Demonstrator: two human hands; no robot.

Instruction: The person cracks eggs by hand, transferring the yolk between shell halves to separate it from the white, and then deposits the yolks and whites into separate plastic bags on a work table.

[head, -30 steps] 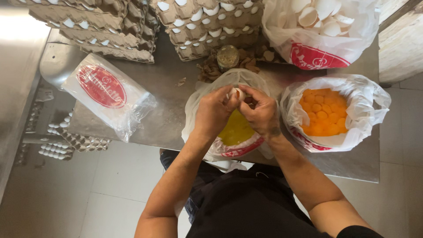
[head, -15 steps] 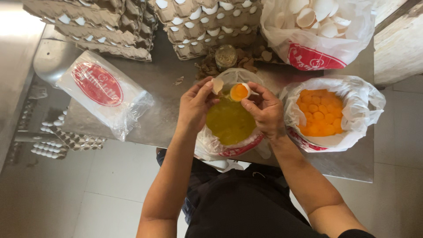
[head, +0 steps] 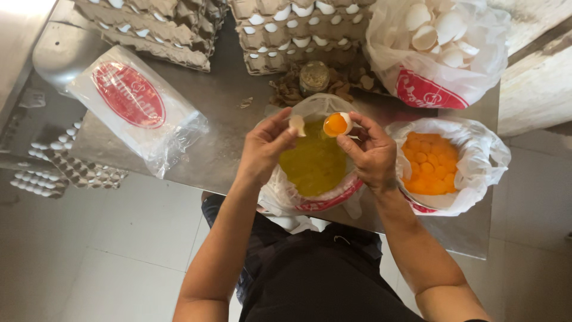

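The right hand (head: 372, 156) pinches a half eggshell with a yolk (head: 336, 124) at its fingertips. Just beside it, the left hand (head: 266, 147) grips the empty shell half (head: 296, 124). Below both sits a bag-lined bowl of egg white (head: 314, 164); right of the right hand, a bowl of yolks (head: 430, 164).

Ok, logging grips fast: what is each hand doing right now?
Left hand: closed on an empty eggshell half.
Right hand: closed on a shell half with the yolk.

Egg trays (head: 286, 27) stand behind the middle bowl (head: 313, 179); yolk bowl (head: 444, 173) right of it.
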